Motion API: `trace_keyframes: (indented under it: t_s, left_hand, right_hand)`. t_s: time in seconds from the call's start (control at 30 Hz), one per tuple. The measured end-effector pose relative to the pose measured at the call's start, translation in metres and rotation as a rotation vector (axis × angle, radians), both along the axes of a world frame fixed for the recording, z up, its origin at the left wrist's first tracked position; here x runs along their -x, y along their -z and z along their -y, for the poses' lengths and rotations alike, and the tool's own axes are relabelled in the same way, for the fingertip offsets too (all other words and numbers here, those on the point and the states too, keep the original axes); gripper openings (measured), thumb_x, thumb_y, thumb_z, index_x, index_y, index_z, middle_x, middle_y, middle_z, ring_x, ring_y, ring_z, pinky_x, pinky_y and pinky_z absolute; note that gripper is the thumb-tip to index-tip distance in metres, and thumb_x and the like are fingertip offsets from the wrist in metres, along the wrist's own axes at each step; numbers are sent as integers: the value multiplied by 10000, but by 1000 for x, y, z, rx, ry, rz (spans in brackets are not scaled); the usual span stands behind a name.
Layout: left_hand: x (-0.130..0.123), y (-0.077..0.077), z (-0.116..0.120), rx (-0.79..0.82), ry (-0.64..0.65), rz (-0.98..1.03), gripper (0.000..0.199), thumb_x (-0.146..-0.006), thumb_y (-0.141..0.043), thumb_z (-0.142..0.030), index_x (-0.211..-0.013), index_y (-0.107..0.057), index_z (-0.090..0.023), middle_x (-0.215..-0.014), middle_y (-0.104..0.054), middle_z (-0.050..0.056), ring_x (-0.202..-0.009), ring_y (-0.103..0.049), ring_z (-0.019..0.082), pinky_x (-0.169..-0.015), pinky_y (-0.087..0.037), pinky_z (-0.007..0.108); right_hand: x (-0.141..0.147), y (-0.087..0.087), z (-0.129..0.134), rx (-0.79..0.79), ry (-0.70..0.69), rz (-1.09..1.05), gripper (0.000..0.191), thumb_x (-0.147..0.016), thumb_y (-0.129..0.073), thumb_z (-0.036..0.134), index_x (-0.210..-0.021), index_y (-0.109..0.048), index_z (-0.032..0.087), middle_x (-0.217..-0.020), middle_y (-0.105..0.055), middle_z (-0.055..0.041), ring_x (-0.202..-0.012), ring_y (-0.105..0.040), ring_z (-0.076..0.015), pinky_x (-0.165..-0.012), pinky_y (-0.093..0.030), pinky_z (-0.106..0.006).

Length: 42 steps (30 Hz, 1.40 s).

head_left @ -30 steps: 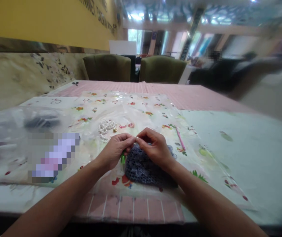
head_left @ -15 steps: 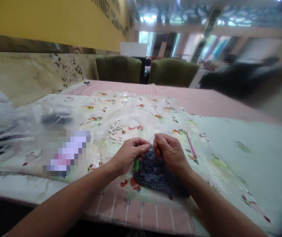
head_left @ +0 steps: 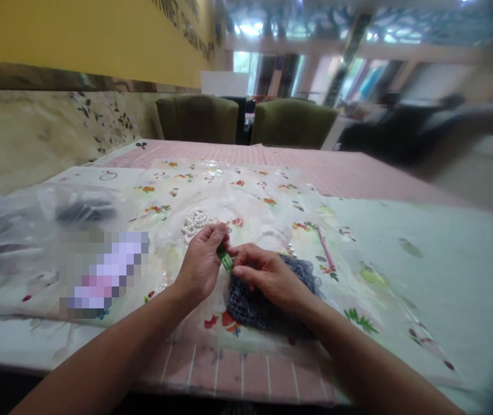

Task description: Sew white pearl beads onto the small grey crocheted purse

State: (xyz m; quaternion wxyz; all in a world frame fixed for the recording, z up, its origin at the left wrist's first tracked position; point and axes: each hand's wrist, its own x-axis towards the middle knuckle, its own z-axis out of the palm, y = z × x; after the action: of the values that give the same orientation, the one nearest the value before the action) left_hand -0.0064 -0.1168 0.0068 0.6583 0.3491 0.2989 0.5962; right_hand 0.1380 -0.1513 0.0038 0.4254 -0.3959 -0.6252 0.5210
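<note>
While held, green object [head_left: 226, 261], tilted, pointing down-right

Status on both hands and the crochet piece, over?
Left hand gripping small green item. Right hand partly covering dark crochet piece. White beads just beyond left hand.

Passage to the right is available over the table [head_left: 432, 271], beyond the pink stick [head_left: 326, 250]. To the left, the plastic bag [head_left: 34, 222] obstructs lateral travel. Ahead of the left hand [head_left: 202, 259], the beads [head_left: 194, 223] (a low obstacle) limit travel at table level.
</note>
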Motion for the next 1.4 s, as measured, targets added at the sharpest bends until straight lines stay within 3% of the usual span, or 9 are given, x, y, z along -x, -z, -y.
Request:
trace_keyframes:
  t_s: [0.2, 0.4, 0.6, 0.83, 0.93, 1.07, 1.17, 1.3, 1.4]
  left_hand:
    - [-4, 0, 2, 83, 34, 81, 340, -643, -881, -354, -768, -642, -148, -748, -594, -14, -689, -535, 85, -677, -456, 204]
    - [10, -4, -17, 80, -129, 112, 321, -632, -888, -312, -754, -646, -140, -740, -604, -17, -660, -530, 63, -610, -442, 163]
    - [11, -6, -13, 103, 34, 30, 182, -698, -803, -157, -824, -674, -133, -740, -624, 2, -619, -555, 72, -600, -487, 176]
    - [8, -9, -6, 119, 333, -72, 326, -734, -750, -132, -1060, -740, -136, -791, -641, 25, -618, -539, 62, -580, -477, 162]
    - [11, -9, -7, 111, 372, -121, 302, -720, -782, -187, -1017, -761, -131, -796, -645, 35, -602, -511, 58, -567, -447, 170]
    - [14, -9, -8, 49, 361, -206, 279, -719, -803, -241, -975, -769, -136, -708, -591, 5, -561, -449, 46, -544, -385, 172]
    - [13, -10, -7, -24, 296, -244, 286, -729, -801, -261, -989, -764, -149, -705, -575, -8, -564, -442, 49, -554, -375, 179]
    - [11, -12, -4, -86, 235, -269, 252, -738, -788, -257, -966, -758, -153, -733, -584, -7, -567, -452, 53, -562, -378, 192]
    - [10, -13, -3, -86, 217, -278, 266, -736, -785, -258, -978, -756, -150, -711, -567, -12, -565, -454, 59, -551, -373, 194]
  right_hand:
    - [4, 3, 2, 50, -38, 34, 117, -777, -658, 261, -724, -594, 178, -679, -540, 19, -603, -463, -107, -571, -382, -254]
    - [0, 0, 0, 39, 65, -52, 192, -821, -657, 344, -750, -586, 180, -641, -584, 17, -552, -491, -107, -551, -390, -259]
    - [-5, 1, -5, -31, 193, -184, 191, -824, -680, 353, -767, -588, 196, -660, -609, 10, -582, -525, -123, -585, -429, -275]
    - [-7, -1, -4, -63, 85, -189, 238, -864, -641, 405, -781, -553, 200, -661, -584, 19, -594, -513, -120, -579, -418, -270]
    - [-9, -2, -4, -53, 32, -139, 262, -882, -619, 424, -778, -530, 201, -643, -557, 28, -564, -490, -111, -563, -402, -266]
    - [-8, 0, -5, -36, 57, -122, 290, -913, -566, 462, -784, -528, 205, -711, -573, 7, -573, -505, -113, -558, -420, -273]
    - [-7, 4, -7, -23, 202, -178, 301, -923, -543, 478, -808, -558, 201, -755, -604, -4, -539, -495, -96, -526, -400, -262]
    - [-9, 5, -11, 169, 307, -375, 249, -891, -565, 416, -793, -575, 188, -635, -578, 0, -482, -427, -83, -433, -273, -225]
    - [-10, 1, -13, 291, 296, -536, 110, -777, -624, 263, -774, -547, 184, -746, -608, -20, -517, -455, -76, -429, -272, -214]
